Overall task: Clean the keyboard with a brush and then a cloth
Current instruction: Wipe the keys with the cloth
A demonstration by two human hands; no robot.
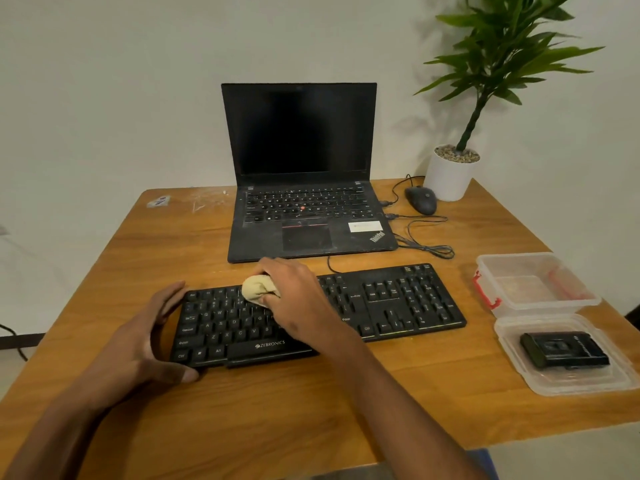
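Cloth pass on the keyboard: left hand braces, right hand wipes.

The keyboard (pixel 381 303) lies flat on the table (pixel 277 403), just in front of the laptop (pixel 304 202). The right hand (pixel 294 296) holds the cloth (pixel 258 287) bunched in curled fingers and presses it on the upper key rows, left of centre. The left hand (pixel 145 337) cups the keyboard's left end, fingers at the far corner, thumb at the near edge. The cloth is likely soft and light; a wadded grip suits it, giving a firm pad. The keyboard looks light, rigid and prone to slide on the smooth wood, so hold it by the frame edges, not the keys. No brush is identifiable in view.
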